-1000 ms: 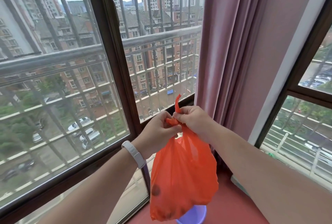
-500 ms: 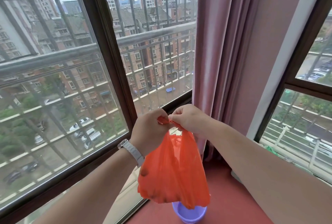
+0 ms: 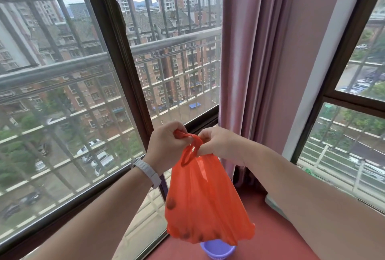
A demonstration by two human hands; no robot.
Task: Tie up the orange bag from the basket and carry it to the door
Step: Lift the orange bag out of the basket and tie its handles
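In front of the barred window (image 3: 83,97), over a dark red sill, the orange plastic bag (image 3: 204,203) hangs in the air, clear of the purple basket (image 3: 217,250) that shows just beneath its lowest corner; being lifted free lets its own weight draw the neck narrow, which I judge is why it is held up rather than rested; the left hand (image 3: 166,145) is closed on one twisted handle strip at the top, and the right hand (image 3: 220,147) is pinched shut on the other strip just beside it, the two strips crossing between the knuckles with a small loop hanging below them; the hands sit close together so the crossing stays tight; a white wristband (image 3: 146,171) sits on the left wrist; dark round lumps press against the lower film, so the load sits low and the top stays slack enough to knot; whether the knot is already drawn fully tight I cannot tell, as fingers cover part of it; the pink curtain (image 3: 250,61) hangs behind the right hand, apart from the bag; no door is in view, so the carrying is not yet begun
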